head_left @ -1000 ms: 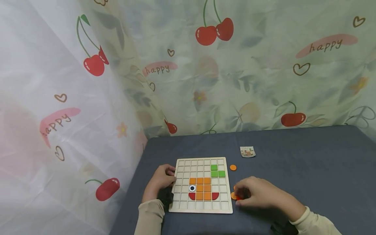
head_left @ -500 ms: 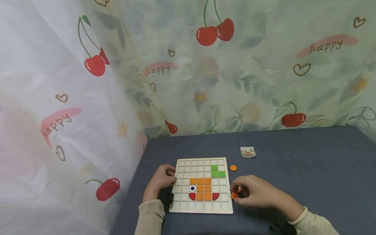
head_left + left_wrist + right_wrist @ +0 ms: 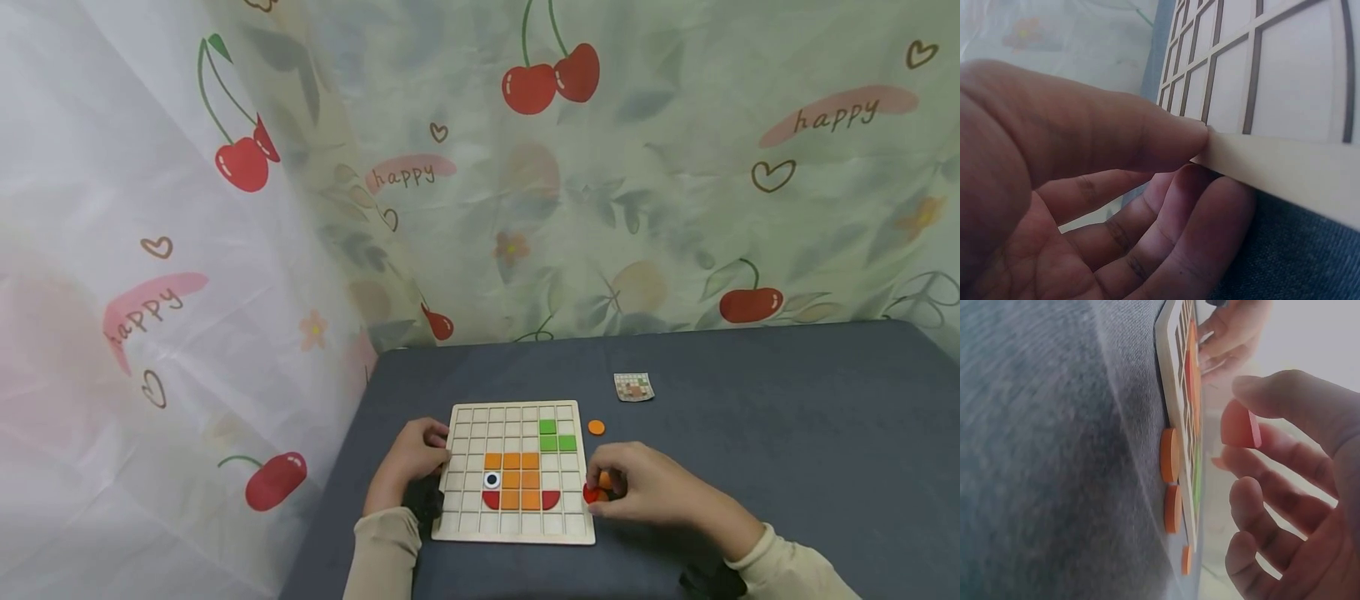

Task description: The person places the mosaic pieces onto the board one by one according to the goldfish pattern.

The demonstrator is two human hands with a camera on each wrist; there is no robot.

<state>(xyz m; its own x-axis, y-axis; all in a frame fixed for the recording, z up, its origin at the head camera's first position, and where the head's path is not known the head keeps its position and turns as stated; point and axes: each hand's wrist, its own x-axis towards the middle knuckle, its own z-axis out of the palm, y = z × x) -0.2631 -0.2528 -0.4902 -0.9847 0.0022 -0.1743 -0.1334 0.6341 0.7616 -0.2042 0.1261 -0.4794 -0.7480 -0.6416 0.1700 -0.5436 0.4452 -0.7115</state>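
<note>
A wooden grid board [image 3: 465, 524] lies on the dark cloth, bearing several orange squares [image 3: 511, 481], three green squares [image 3: 548, 443], two red quarter-round pieces [image 3: 551, 500] and an eye piece [image 3: 492, 480]. My left hand [image 3: 414, 454] grips its left edge, thumb on the rim [image 3: 1285, 159] and fingers curled against the side. Off its right edge my right hand [image 3: 645, 487] pinches another red quarter-round piece [image 3: 1239, 425] between thumb and index finger. A bit of orange [image 3: 1218, 462] shows behind the right fingers, mostly hidden. Two orange discs [image 3: 1170, 455] lie beside the board, below that hand.
A third orange disc [image 3: 596, 427] lies by the board's upper right side. A small printed picture card [image 3: 634, 387] rests farther back on the table [image 3: 780, 400]. Cherry-patterned curtains [image 3: 630, 208] hang behind and at the left.
My right hand has brought the red quarter-round piece left and up to the board's right edge, uncovering orange discs beneath. The left hand keeps its hold on the board.
</note>
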